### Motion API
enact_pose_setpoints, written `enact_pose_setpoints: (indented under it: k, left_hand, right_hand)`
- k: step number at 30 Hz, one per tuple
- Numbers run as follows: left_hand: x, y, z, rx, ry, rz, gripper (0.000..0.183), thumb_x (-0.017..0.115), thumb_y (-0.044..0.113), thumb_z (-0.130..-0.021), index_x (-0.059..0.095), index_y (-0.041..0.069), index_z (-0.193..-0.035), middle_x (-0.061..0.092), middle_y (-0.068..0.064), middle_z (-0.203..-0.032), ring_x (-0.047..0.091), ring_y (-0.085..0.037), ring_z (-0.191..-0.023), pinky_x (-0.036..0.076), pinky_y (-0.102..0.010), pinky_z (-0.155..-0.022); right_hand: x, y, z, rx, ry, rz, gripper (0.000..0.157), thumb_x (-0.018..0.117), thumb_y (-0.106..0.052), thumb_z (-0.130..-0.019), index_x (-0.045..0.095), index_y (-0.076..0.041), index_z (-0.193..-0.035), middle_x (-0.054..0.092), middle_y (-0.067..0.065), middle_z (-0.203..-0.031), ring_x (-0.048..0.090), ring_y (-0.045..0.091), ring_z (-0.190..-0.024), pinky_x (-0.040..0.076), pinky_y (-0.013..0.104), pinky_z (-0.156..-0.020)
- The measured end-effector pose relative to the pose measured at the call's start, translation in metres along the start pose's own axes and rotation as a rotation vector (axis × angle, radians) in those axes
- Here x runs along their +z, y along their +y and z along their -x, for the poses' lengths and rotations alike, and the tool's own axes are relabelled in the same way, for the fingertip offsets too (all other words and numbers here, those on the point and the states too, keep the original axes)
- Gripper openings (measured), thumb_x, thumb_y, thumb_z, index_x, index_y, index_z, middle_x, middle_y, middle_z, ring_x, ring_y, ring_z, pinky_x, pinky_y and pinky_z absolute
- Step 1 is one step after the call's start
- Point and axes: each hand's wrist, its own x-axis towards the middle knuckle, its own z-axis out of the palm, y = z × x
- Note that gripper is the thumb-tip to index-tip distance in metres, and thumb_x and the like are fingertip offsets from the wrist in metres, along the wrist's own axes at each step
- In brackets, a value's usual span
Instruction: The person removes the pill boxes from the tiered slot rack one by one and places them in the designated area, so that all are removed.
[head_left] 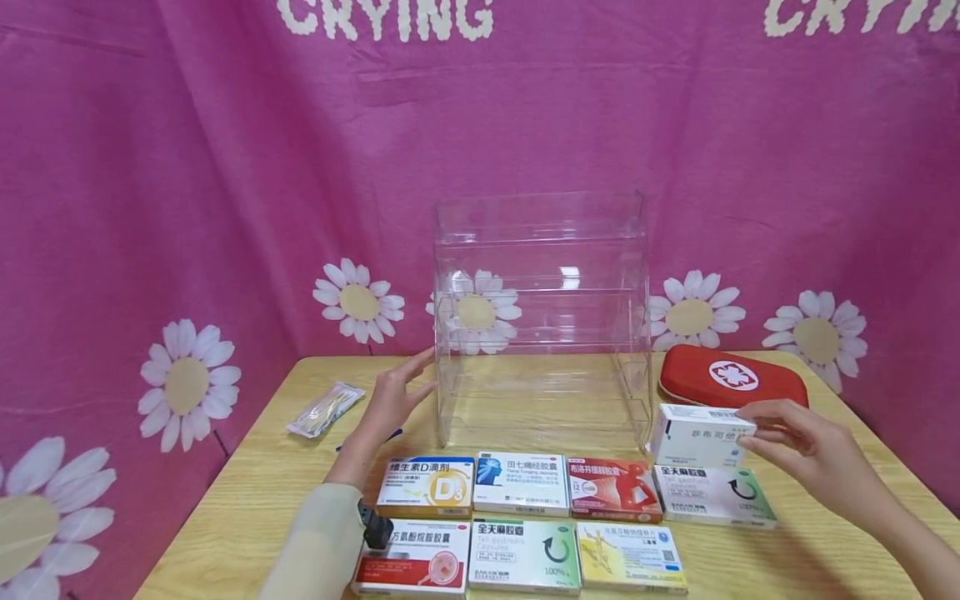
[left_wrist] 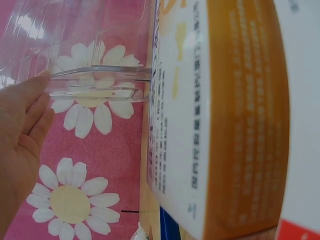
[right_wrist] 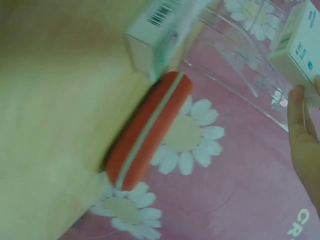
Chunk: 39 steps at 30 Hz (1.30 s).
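Observation:
A white medicine box with grey and blue print is pinched between the thumb and fingers of my right hand, above the right end of the back row of boxes. In the right wrist view the same white box shows at the upper right. My left hand rests with extended fingers against the left side of a clear plastic tiered rack. Below my right hand lies a green-and-white capsule box. The left wrist view shows my left fingertips at the rack's edge.
Several medicine boxes lie in two rows before the rack, among them a vitamin D box, a red box and a yellow-and-white box. A red zipped case lies back right; a cotton swab packet lies left.

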Motion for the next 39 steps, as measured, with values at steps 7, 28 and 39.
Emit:
enact_pose_setpoints:
  k: [7, 28, 39]
  left_hand:
    - [0.000, 0.001, 0.000, 0.009, 0.012, 0.006, 0.053, 0.069, 0.007, -0.089, 0.054, 0.009, -0.140, 0.062, -0.016, -0.134, 0.065, -0.036, -0.116, 0.054, -0.045, -0.099]
    - [0.001, 0.001, 0.001, 0.003, 0.011, 0.016, 0.052, 0.069, 0.007, -0.089, 0.054, 0.009, -0.139, 0.062, -0.016, -0.134, 0.065, -0.037, -0.117, 0.055, -0.045, -0.099]
    - [0.001, 0.002, 0.001, -0.025, 0.001, 0.026, 0.052, 0.068, 0.008, -0.090, 0.054, 0.010, -0.140, 0.061, -0.015, -0.136, 0.063, -0.036, -0.119, 0.054, -0.044, -0.100]
  right_hand:
    - [-0.003, 0.004, 0.030, 0.010, -0.095, -0.093, 0.043, 0.072, 0.023, -0.068, 0.065, 0.000, -0.104, 0.064, -0.018, -0.104, 0.060, -0.010, -0.094, 0.057, 0.010, -0.073]
    - [-0.013, 0.034, 0.076, 0.143, -0.440, -0.106, 0.027, 0.071, 0.003, -0.083, 0.067, -0.016, -0.102, 0.064, -0.024, -0.100, 0.062, -0.007, -0.083, 0.052, 0.005, -0.067]
    - [-0.016, 0.040, 0.074, 0.203, -0.612, -0.152, 0.024, 0.065, 0.000, -0.089, 0.069, -0.015, -0.107, 0.064, -0.026, -0.100, 0.055, -0.013, -0.084, 0.049, 0.010, -0.063]
